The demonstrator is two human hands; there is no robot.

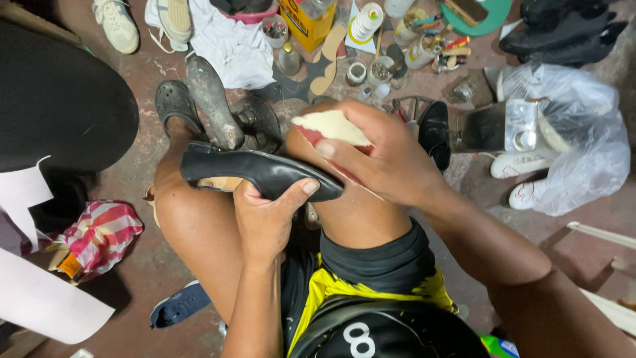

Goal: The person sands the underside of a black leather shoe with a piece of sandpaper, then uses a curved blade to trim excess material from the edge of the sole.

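The black flat shoe (pixel 265 174) lies across the person's knees, its long axis running nearly level from heel at the left to pointed toe at the right, opening turned toward the body. The left hand (pixel 268 215) has its grip closed round the shoe's middle from below, thumb pressed on the near edge. Just right of the toe and slightly above it, the right hand (pixel 384 159) is closed on a cream, red-edged insole piece (pixel 331 127) (pointed end aimed left, toward the shoe), so it sits nearer the toe than the heel. Beyond the knees stands an iron shoe last (pixel 213 99), among glue tins and thread on the floor (pixel 132 179).
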